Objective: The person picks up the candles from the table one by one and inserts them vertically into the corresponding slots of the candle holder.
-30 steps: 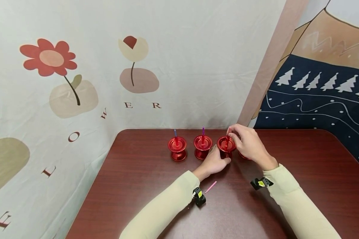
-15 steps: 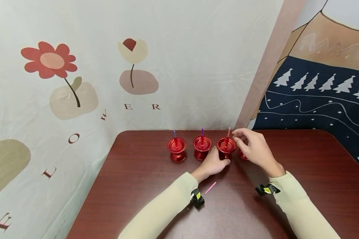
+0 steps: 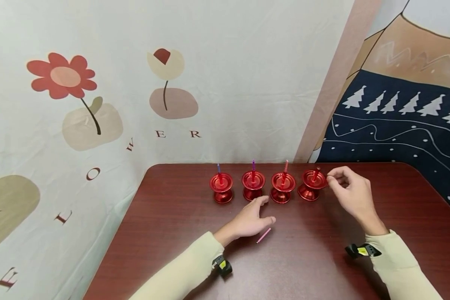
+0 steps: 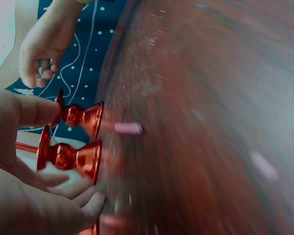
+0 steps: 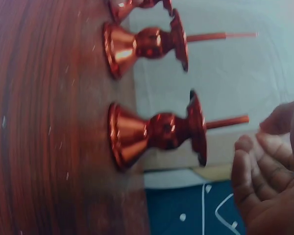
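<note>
Several shiny red candle holders stand in a row near the table's back edge. In the head view a blue candle, a purple candle and a pinkish-red candle stand upright in holders. The rightmost candle holder has only its bare red tube. My right hand hovers just right of it, fingers loosely bent and holding nothing. My left hand is in front of the row, fingers spread, thumb apart. Beside its thumb a thin pink candle lies on the table.
The dark reddish-brown table has a glossy surface. Behind it hangs a pale cloth with printed flowers. A dark blue printed cloth is at the back right.
My right hand has let go of the pinkish-red candle and moved right, past the rightmost holder. My left hand has released that candle's holder and drawn back toward me and left.
</note>
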The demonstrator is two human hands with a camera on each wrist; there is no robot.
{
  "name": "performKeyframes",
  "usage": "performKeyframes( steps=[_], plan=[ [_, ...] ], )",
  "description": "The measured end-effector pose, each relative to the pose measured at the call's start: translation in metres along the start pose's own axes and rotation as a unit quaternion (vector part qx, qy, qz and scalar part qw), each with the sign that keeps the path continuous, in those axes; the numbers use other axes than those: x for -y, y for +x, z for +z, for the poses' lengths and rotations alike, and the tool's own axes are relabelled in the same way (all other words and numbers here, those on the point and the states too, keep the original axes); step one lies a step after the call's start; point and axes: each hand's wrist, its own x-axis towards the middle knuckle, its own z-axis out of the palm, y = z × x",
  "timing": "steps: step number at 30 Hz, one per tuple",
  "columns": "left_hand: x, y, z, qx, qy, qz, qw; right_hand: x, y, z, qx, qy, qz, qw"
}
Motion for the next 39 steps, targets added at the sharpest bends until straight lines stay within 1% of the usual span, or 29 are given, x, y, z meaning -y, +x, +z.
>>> performKeyframes(
  steps=[2, 4, 5, 6, 7, 8, 10, 12, 13, 15, 18, 20, 22, 23, 26, 27, 28, 32, 33, 35, 39],
  plan=[
    [0.008, -0.008, -0.005, 0.010, 0.051, 0.046, 0.9976, -0.008, 0.001, -0.002, 0.027, -0.013, 0.019, 0.9994],
    [-0.003, -0.022, -0.019, 0.023, 0.093, 0.083, 0.9919, -0.016, 0.004, -0.003, 0.071, -0.022, 0.033, 0.9967],
    [-0.007, -0.027, -0.024, 0.030, 0.117, 0.094, 0.9883, -0.020, 0.005, -0.002, 0.097, -0.023, 0.042, 0.9941],
    [-0.013, -0.032, -0.029, 0.036, 0.136, 0.099, 0.9852, -0.024, 0.007, 0.000, 0.123, -0.022, 0.052, 0.9908],
    [-0.020, -0.036, -0.033, 0.042, 0.146, 0.096, 0.9837, -0.028, 0.008, 0.001, 0.149, -0.018, 0.061, 0.9867],
    [-0.023, -0.039, -0.034, 0.046, 0.163, 0.093, 0.9811, -0.031, 0.009, 0.003, 0.175, -0.012, 0.072, 0.9819],
    [-0.028, -0.042, -0.033, 0.053, 0.190, 0.083, 0.9769, -0.037, 0.011, 0.007, 0.219, 0.001, 0.093, 0.9712],
    [-0.030, -0.043, -0.028, 0.057, 0.215, 0.076, 0.9720, -0.042, 0.013, 0.011, 0.249, 0.015, 0.104, 0.9628],
    [-0.029, -0.043, -0.025, 0.055, 0.226, 0.078, 0.9694, -0.044, 0.013, 0.013, 0.260, 0.023, 0.107, 0.9594],
    [-0.018, -0.040, -0.016, 0.044, 0.243, 0.093, 0.9647, -0.046, 0.015, 0.017, 0.275, 0.036, 0.108, 0.9548],
    [0.010, -0.031, 0.002, 0.016, 0.267, 0.130, 0.9548, -0.048, 0.018, 0.021, 0.287, 0.053, 0.100, 0.9513],
    [0.023, -0.027, 0.009, 0.004, 0.272, 0.141, 0.9518, -0.050, 0.020, 0.023, 0.293, 0.062, 0.095, 0.9493],
    [0.019, -0.028, 0.006, 0.003, 0.282, 0.143, 0.9487, -0.050, 0.021, 0.023, 0.299, 0.066, 0.089, 0.9479],
    [0.013, -0.030, 0.002, 0.005, 0.285, 0.142, 0.9480, -0.051, 0.022, 0.024, 0.301, 0.069, 0.089, 0.9471],
    [-0.013, -0.037, -0.015, 0.008, 0.288, 0.131, 0.9486, -0.052, 0.023, 0.025, 0.303, 0.072, 0.088, 0.9461],
    [-0.021, -0.039, -0.019, 0.010, 0.284, 0.126, 0.9505, -0.052, 0.023, 0.025, 0.303, 0.072, 0.087, 0.9462],
    [-0.024, -0.039, -0.022, 0.009, 0.278, 0.123, 0.9528, -0.052, 0.024, 0.026, 0.303, 0.073, 0.086, 0.9462],
    [-0.033, -0.036, -0.027, 0.011, 0.230, 0.106, 0.9673, -0.053, 0.022, 0.027, 0.299, 0.073, 0.083, 0.9477],
    [-0.033, -0.034, -0.027, 0.006, 0.223, 0.108, 0.9688, -0.054, 0.021, 0.027, 0.298, 0.071, 0.083, 0.9484],
    [-0.034, -0.031, -0.027, -0.002, 0.214, 0.113, 0.9703, -0.054, 0.020, 0.028, 0.295, 0.070, 0.086, 0.9492],
    [-0.037, -0.024, -0.025, -0.020, 0.212, 0.128, 0.9687, -0.052, 0.019, 0.028, 0.292, 0.062, 0.099, 0.9492]
  ],
)
